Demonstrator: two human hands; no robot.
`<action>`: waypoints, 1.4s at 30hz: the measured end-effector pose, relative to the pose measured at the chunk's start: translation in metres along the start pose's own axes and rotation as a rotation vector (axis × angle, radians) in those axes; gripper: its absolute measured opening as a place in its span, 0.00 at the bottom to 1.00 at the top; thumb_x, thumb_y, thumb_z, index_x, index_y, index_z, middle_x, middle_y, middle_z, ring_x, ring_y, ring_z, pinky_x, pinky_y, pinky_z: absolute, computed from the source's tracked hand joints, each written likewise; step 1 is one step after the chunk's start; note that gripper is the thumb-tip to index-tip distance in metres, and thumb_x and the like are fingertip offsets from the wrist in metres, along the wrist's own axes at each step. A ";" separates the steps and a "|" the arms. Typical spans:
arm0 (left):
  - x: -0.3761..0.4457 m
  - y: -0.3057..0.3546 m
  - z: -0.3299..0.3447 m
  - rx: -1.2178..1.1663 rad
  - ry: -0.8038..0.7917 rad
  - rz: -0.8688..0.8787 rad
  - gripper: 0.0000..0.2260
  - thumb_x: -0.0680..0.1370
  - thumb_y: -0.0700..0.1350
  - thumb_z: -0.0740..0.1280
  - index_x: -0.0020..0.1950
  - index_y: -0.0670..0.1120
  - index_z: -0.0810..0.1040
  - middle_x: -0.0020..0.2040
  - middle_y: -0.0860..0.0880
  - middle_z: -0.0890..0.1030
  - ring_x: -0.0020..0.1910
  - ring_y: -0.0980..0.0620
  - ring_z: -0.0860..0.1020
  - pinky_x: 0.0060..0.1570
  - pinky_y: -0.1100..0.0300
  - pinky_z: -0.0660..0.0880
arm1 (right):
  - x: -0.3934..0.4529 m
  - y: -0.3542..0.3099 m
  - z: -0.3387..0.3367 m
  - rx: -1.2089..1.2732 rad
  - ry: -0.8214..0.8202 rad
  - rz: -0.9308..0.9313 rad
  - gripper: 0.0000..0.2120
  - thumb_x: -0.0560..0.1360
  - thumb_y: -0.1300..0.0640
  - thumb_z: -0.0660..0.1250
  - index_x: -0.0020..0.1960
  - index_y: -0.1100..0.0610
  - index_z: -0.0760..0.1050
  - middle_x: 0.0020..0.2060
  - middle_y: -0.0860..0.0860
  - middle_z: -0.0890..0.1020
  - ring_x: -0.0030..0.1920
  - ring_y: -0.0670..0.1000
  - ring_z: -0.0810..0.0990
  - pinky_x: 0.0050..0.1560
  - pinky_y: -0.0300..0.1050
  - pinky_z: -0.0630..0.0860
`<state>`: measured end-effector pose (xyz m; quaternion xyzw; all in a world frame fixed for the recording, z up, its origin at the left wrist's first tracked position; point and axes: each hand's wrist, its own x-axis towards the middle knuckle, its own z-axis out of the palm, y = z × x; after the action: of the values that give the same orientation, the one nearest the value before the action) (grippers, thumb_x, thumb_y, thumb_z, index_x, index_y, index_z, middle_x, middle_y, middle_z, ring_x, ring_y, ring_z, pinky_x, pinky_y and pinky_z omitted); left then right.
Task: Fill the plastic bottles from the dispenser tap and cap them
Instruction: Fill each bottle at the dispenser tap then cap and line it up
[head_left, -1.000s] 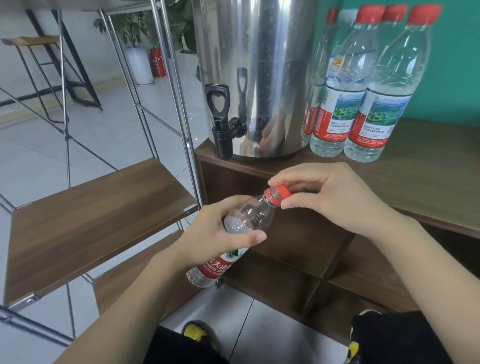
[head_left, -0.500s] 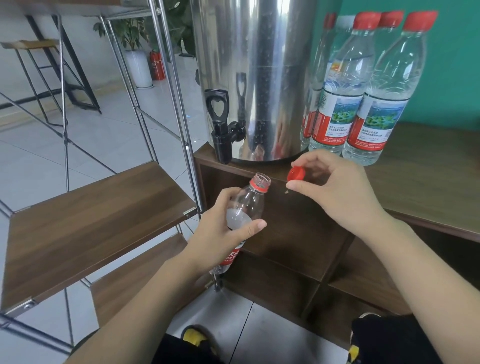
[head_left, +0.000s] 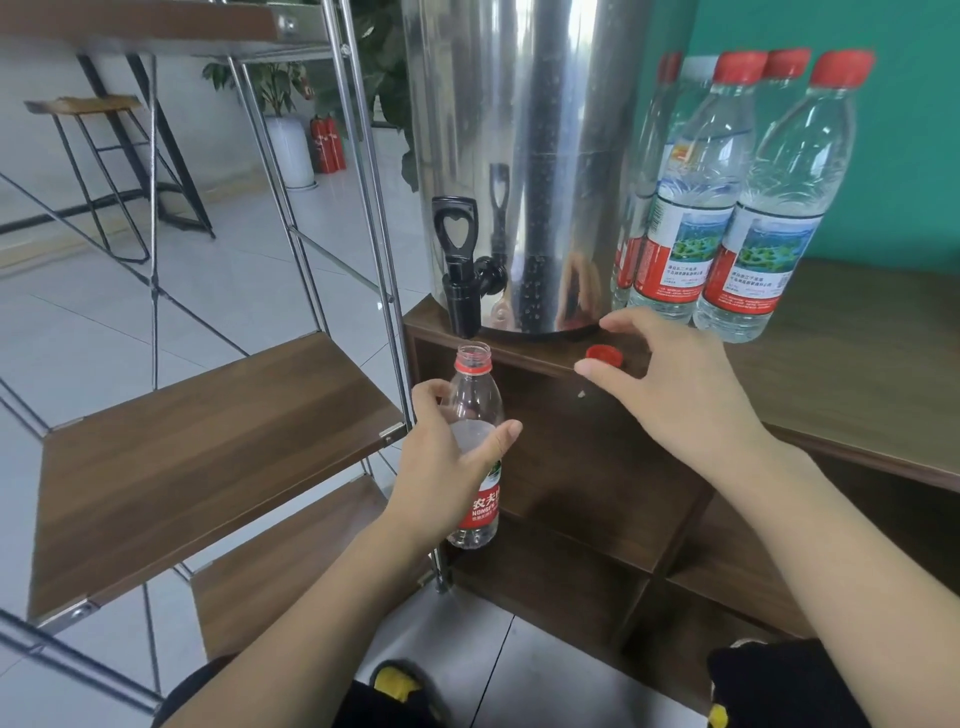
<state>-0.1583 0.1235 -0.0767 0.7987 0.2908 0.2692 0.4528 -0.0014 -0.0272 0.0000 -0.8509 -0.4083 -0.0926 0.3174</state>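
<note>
Upright, an uncapped clear ribbed plastic bottle (head_left: 474, 415) is gripped by the left hand (head_left: 447, 457) beneath the black tap (head_left: 460, 270), while relaxed, released right-hand (head_left: 670, 395) fingers (head_left: 589, 369) are spread over a round red cap (head_left: 604, 354) on the wood-grain surface (head_left: 857, 374).

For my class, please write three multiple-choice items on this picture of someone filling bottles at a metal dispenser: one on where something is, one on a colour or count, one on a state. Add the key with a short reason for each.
1. Where is the loose cap?
A. on the bottle
B. on the wooden counter by the dispenser
C. on the floor

2. What colour is the tap?
A. black
B. red
C. silver

3. How is the bottle in the left hand?
A. capped
B. lying flat
C. open and upright under the tap

Key: 1 B, the cap lies on the counter edge beside the right hand. 2 A, the handle and spout are black. 3 C, its neck is bare and sits just below the spout.
</note>
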 end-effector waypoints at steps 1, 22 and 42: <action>0.000 0.000 0.000 0.001 0.014 0.005 0.30 0.75 0.59 0.73 0.67 0.56 0.56 0.66 0.53 0.75 0.58 0.56 0.77 0.59 0.62 0.74 | 0.000 -0.005 -0.001 -0.010 0.038 -0.026 0.22 0.76 0.41 0.71 0.67 0.47 0.76 0.62 0.45 0.81 0.63 0.47 0.77 0.60 0.39 0.68; 0.011 -0.004 0.012 -0.184 0.235 0.089 0.28 0.72 0.61 0.75 0.67 0.63 0.65 0.58 0.57 0.82 0.58 0.59 0.80 0.60 0.65 0.72 | 0.064 -0.117 -0.014 0.262 0.217 -0.425 0.05 0.77 0.52 0.72 0.45 0.53 0.85 0.35 0.36 0.76 0.41 0.38 0.74 0.46 0.26 0.66; 0.013 -0.009 0.014 -0.198 0.269 0.158 0.33 0.69 0.49 0.82 0.68 0.61 0.69 0.58 0.59 0.82 0.57 0.63 0.80 0.55 0.73 0.73 | 0.024 -0.067 0.018 0.376 0.298 -0.597 0.10 0.77 0.55 0.75 0.55 0.57 0.85 0.52 0.50 0.82 0.52 0.42 0.79 0.55 0.37 0.74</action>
<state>-0.1416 0.1290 -0.0882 0.7274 0.2572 0.4356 0.4637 -0.0384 0.0307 0.0272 -0.5988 -0.5974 -0.2272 0.4827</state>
